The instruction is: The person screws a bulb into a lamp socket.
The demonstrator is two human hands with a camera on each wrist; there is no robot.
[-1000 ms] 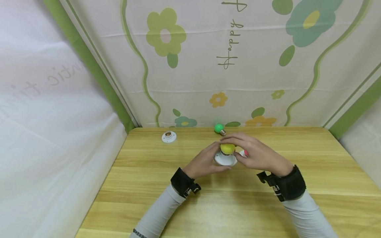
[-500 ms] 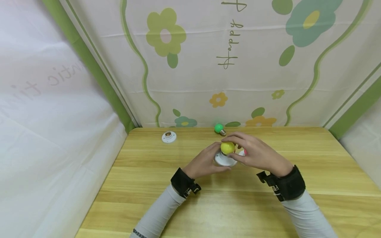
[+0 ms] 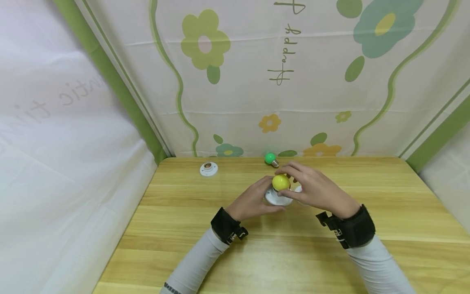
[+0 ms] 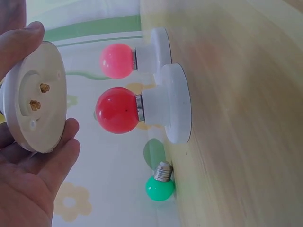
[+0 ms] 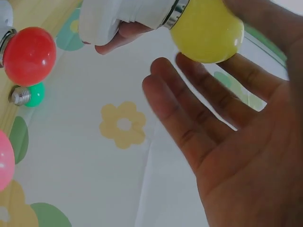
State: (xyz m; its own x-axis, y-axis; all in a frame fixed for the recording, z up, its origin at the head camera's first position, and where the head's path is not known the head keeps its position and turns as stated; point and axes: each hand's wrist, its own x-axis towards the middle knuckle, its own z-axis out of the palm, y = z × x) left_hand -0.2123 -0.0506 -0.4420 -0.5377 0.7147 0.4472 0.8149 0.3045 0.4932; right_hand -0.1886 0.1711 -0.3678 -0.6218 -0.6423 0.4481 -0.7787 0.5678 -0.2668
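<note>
My left hand (image 3: 253, 199) grips the rim of a round white lamp holder (image 3: 278, 198), raised off the table with its underside and brass screws facing the left wrist camera. A yellow light bulb (image 3: 280, 182) sits in this holder, its metal collar (image 5: 176, 13) showing at the joint. Thumb and fingers of my right hand (image 3: 312, 185) pinch the bulb from either side. Beyond, in the left wrist view, a red bulb (image 4: 118, 110) and a pink bulb (image 4: 117, 61) stand in white holders on the table; the right hand mostly covers them in the head view.
A green bulb (image 3: 270, 158) lies loose near the table's back edge. At the back left sits a white lamp holder (image 3: 208, 169) with a bare socket. Printed fabric (image 3: 235, 94) rises behind the wooden table (image 3: 176, 228).
My right thumb and fingers have shifted round the yellow bulb, the thumb moving left across its near side, and more of the bulb shows. The left hand and holder have stayed in place.
</note>
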